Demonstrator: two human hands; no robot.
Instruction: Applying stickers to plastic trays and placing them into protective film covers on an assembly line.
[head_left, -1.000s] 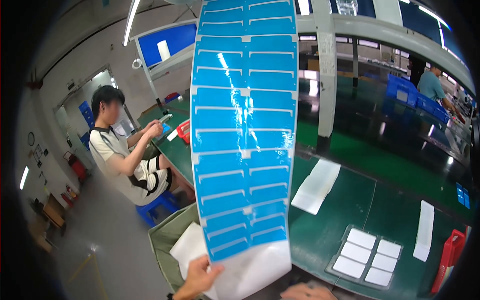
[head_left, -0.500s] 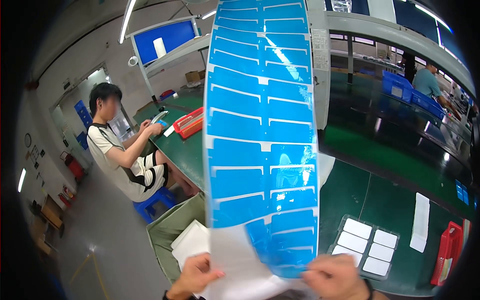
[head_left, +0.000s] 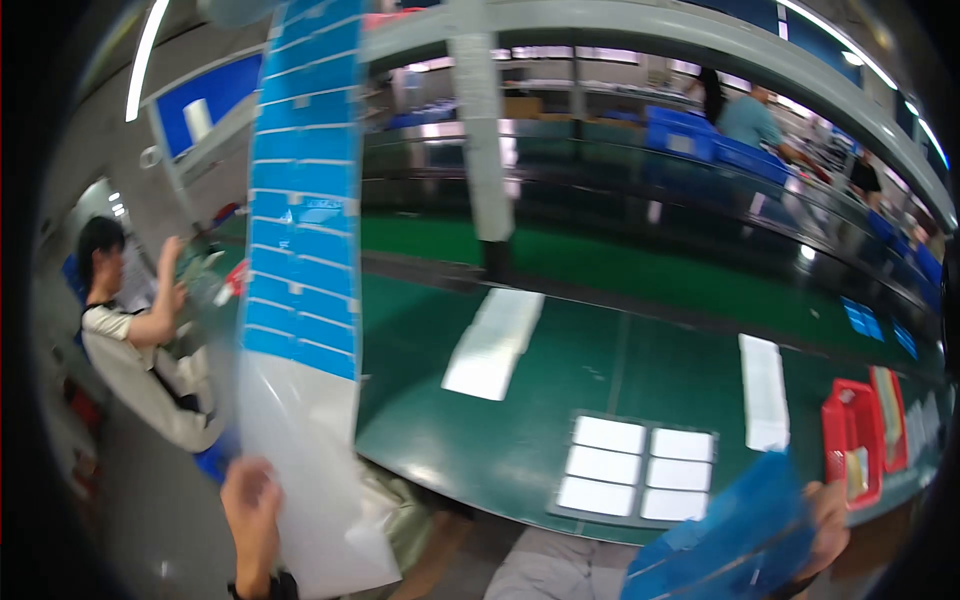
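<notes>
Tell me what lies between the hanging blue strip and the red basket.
On the table between the blue strip and basket, the head view shows one white strip, a card tray, then another white strip.

Strip half bare, film off to the right

The strip (head_left: 305,150) runs tall and nearly upright on the person's left, bright blue above, crossed by thin pale lines; below, it is plain whitish backing, its bottom edge slanting; the left hand (head_left: 252,500) is right at its edge, though from here I can't tell whether it grips; the film (head_left: 725,535), blue and see-through, slants down, a little blurred, from the right hand (head_left: 828,522).
</notes>
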